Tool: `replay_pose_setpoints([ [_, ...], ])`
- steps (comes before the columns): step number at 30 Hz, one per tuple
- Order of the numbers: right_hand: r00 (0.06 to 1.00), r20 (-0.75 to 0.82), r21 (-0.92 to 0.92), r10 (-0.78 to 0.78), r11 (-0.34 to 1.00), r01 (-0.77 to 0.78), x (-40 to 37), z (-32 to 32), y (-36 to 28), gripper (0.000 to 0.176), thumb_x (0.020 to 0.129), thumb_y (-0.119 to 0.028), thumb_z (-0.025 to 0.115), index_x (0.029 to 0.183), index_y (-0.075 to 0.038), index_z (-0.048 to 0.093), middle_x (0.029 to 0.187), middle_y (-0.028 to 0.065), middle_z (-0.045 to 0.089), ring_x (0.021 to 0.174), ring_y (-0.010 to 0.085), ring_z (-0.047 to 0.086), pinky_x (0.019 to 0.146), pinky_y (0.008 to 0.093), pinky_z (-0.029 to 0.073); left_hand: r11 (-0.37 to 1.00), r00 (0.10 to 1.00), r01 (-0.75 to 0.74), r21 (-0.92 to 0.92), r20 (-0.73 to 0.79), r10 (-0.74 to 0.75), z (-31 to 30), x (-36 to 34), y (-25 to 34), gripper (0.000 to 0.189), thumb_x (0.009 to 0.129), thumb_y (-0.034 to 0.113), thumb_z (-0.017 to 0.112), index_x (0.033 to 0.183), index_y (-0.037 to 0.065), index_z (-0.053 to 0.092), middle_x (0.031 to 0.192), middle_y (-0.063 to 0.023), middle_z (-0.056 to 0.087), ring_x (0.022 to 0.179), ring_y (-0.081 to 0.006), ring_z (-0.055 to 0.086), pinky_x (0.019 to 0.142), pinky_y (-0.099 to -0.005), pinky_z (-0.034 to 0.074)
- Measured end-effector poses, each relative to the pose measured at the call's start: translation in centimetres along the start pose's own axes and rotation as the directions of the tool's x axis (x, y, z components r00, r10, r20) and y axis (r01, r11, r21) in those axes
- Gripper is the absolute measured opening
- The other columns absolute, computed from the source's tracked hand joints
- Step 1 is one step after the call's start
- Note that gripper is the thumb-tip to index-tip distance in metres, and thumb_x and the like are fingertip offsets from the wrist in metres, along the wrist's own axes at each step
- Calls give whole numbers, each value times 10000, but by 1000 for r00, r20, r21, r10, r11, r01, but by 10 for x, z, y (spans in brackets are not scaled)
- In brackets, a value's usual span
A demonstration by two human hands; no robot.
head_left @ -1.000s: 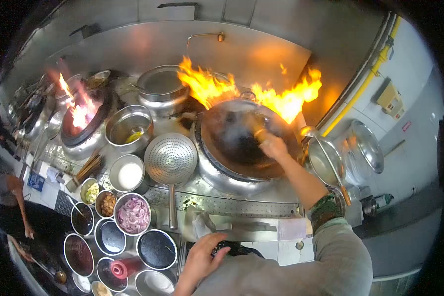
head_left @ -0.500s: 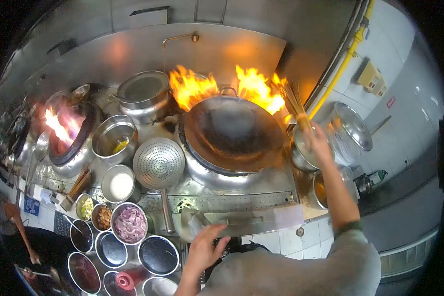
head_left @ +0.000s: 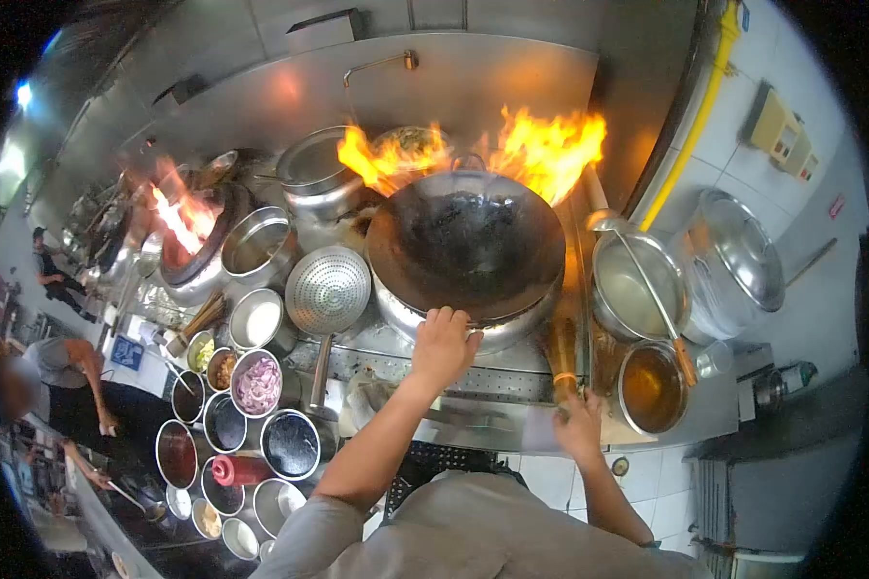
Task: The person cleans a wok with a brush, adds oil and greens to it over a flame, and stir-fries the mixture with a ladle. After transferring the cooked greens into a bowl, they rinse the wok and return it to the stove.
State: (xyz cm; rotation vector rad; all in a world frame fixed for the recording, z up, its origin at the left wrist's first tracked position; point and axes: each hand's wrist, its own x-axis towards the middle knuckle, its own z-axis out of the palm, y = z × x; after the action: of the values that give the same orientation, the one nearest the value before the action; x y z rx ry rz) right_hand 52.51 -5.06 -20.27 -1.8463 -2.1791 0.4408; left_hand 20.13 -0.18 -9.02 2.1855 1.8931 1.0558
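The wok (head_left: 468, 241), dark and bare inside, sits on the burner with flames (head_left: 550, 154) rising behind it. My left hand (head_left: 442, 349) is closed at its near rim, the fingers curled over the edge. To the right of the burner, a bamboo wok brush (head_left: 562, 359) points away from me, bristles on the counter. Around its near end my right hand (head_left: 578, 426) is closed. A perforated strainer (head_left: 328, 289) lies left of the wok, its handle toward me.
At right stand a pot of cloudy liquid (head_left: 637, 289) with a ladle (head_left: 657, 280) across it, and a pot of brown liquid (head_left: 653, 388). Bowls of sliced onion (head_left: 258, 386) and sauces crowd the left. Another burner flames (head_left: 183, 220) there. A person (head_left: 68, 376) stands at far left.
My left hand has moved forward onto the wok's near rim. My right hand has brought the brush down from beside the flames to the counter right of the wok. The view has shifted.
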Motion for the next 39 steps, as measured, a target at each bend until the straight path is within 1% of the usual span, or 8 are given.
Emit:
replay_pose_setpoints([
  [11, 970, 234, 336, 64, 931, -142, 17, -47, 11, 787, 848, -199, 687, 1536, -21, 349, 1337, 286, 570, 1225, 405, 566, 1068, 454, 435, 968, 1000, -13, 251, 15, 10, -29, -8, -108, 298, 877, 295, 733, 1053, 69, 652, 1173, -154, 629, 1126, -399, 571, 927, -501, 469],
  [16, 852, 504, 863, -139, 57, -502, -15, -168, 58, 703, 764, -108, 684, 1433, 18, 509, 1292, 205, 625, 1017, 295, 697, 740, 372, 618, 858, 990, -44, 513, 138, -31, -84, 37, -171, 320, 919, 365, 679, 1155, 150, 659, 1397, -68, 584, 1314, -360, 513, 1020, -547, 439],
  [18, 951, 287, 946, -114, -126, -300, -3, -203, 35, 784, 736, -99, 710, 1470, 9, 457, 1222, 203, 639, 927, 288, 710, 616, 359, 623, 822, 983, -26, 569, 162, -81, -92, 53, -187, 349, 932, 386, 663, 1210, 176, 653, 1455, -53, 547, 1361, -352, 473, 1031, -561, 427],
  [24, 978, -161, 889, -137, 411, 203, 199, -209, -64, 757, 896, -77, 648, 1579, -163, 334, 1176, 127, 635, 836, 175, 668, 604, 285, 568, 838, 940, 175, 518, 164, -298, -84, 77, -207, 436, 931, 384, 655, 1341, 244, 607, 1501, -40, 518, 1380, -332, 473, 1044, -568, 443],
  [28, 897, -422, 181, -128, 958, 222, 356, -116, -126, 644, 920, -387, 671, 1482, -148, 467, 1237, 295, 630, 1095, 459, 643, 900, 514, 532, 887, 968, 134, 441, 133, -213, -83, 78, -230, 452, 931, 407, 651, 1346, 236, 600, 1476, -50, 537, 1342, -343, 507, 1033, -587, 447],
  [31, 993, -33, 38, -109, 993, 110, 380, -41, -205, 487, 881, -246, 629, 1348, -123, 568, 1054, 259, 701, 1011, 449, 667, 857, 528, 525, 906, 977, 119, 406, 115, -179, -83, 72, -231, 435, 931, 396, 658, 1323, 214, 610, 1479, -85, 533, 1327, -357, 519, 1047, -554, 446],
  [35, 660, -121, 237, -741, 624, 744, 345, 12, -199, 555, 881, -257, 669, 1407, -126, 552, 1051, 261, 705, 929, 442, 693, 851, 528, 551, 929, 987, 99, 356, 83, -137, -82, 72, -234, 408, 922, 378, 670, 1295, 217, 628, 1456, -73, 548, 1329, -352, 517, 1040, -565, 441],
  [39, 983, -67, -115, -174, 980, 165, 394, -5, -177, 694, 899, -257, 677, 1515, -128, 386, 1030, 289, 676, 953, 455, 681, 829, 533, 550, 923, 990, 59, 380, 95, -103, -82, 74, -238, 354, 931, 362, 658, 1248, 203, 657, 1507, -83, 499, 1373, -345, 477, 1054, -546, 428],
])
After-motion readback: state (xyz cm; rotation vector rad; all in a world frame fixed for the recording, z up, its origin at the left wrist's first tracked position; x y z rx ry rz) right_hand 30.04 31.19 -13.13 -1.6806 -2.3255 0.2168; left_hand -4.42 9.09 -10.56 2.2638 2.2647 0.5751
